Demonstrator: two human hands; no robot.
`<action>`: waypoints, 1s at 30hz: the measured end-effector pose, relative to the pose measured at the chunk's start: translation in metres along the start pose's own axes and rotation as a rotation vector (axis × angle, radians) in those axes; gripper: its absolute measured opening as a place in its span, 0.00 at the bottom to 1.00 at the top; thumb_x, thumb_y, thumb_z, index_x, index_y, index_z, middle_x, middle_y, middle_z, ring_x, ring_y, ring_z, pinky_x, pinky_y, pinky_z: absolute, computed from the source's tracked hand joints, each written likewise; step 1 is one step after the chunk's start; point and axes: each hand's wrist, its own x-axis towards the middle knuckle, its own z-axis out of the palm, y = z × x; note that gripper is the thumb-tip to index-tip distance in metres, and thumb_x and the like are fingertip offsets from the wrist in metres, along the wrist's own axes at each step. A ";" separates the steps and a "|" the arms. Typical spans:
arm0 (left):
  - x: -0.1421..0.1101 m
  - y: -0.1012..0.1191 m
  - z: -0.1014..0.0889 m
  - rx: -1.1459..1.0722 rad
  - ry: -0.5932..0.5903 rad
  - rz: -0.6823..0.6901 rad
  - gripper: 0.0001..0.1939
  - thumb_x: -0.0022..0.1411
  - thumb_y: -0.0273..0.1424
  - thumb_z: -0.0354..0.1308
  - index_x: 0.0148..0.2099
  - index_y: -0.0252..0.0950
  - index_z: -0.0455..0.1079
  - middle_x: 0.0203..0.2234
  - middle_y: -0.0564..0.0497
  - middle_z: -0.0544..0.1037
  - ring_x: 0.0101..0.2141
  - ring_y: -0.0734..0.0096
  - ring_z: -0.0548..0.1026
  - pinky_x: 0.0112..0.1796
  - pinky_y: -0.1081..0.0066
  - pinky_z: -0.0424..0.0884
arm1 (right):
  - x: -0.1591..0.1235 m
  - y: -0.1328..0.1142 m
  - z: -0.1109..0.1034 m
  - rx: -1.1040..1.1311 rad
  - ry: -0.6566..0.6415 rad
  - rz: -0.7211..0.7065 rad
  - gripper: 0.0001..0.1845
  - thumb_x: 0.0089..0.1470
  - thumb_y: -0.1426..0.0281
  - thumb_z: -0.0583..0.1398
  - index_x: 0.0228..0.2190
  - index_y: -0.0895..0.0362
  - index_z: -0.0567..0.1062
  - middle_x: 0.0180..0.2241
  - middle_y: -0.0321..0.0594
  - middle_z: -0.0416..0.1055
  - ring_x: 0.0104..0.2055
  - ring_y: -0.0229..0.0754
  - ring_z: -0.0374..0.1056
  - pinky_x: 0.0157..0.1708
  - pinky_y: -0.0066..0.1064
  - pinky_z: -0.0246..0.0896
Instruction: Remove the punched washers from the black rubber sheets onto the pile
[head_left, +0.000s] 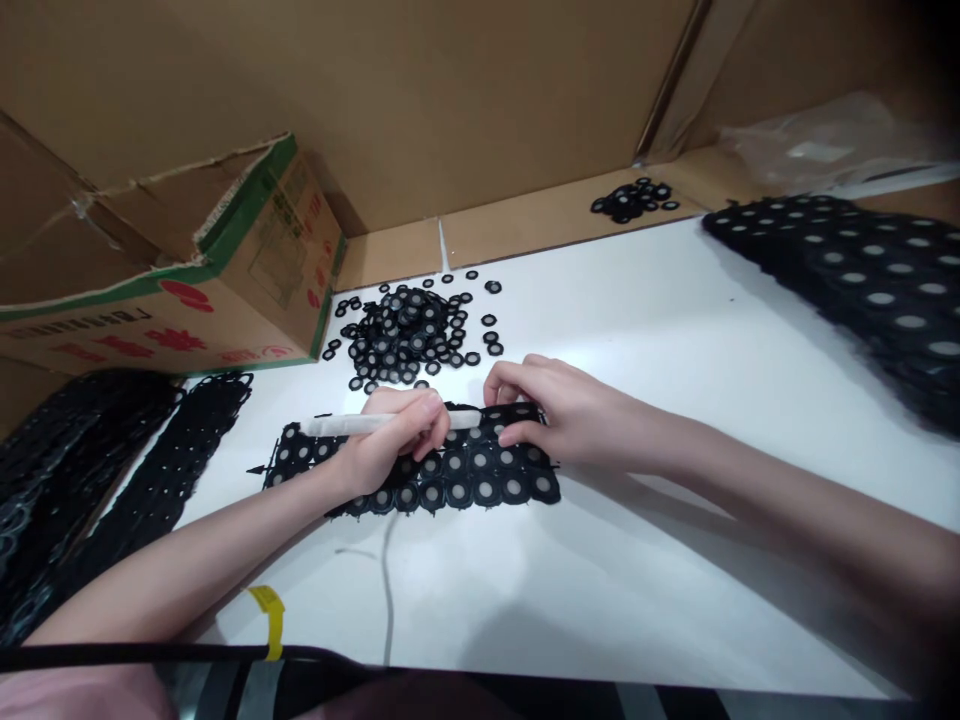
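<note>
On the white table lies a black panel (486, 489) made of rows of round black pieces with pale grey centres. My left hand (397, 435) is closed around a slim white pen-like stick (330, 424), which lies nearly level over the panel's upper rows. The stick's right end reaches close to my right hand (551, 405). That hand rests at the panel's upper right, its thumb and curved fingers apart and touching the pieces. Anything small beneath those fingertips is hidden. Just beyond my hands spreads a pile of loose black rings with pale centres (405, 325).
A cardboard box (255, 270) stands at the back left. Black dotted strips (161, 470) lie at the left. A larger black dotted sheet (862, 270) covers the right side. Farther back are more rings (630, 200) and a clear plastic bag (832, 140). A black cable (172, 655) crosses the front edge.
</note>
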 end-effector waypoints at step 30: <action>-0.004 0.007 0.009 -0.005 -0.066 0.004 0.24 0.70 0.36 0.43 0.22 0.33 0.63 0.13 0.55 0.64 0.17 0.78 0.59 0.22 0.74 0.56 | -0.001 -0.005 0.001 -0.015 -0.018 0.091 0.06 0.44 0.75 0.59 0.25 0.55 0.66 0.32 0.42 0.65 0.35 0.45 0.64 0.34 0.34 0.58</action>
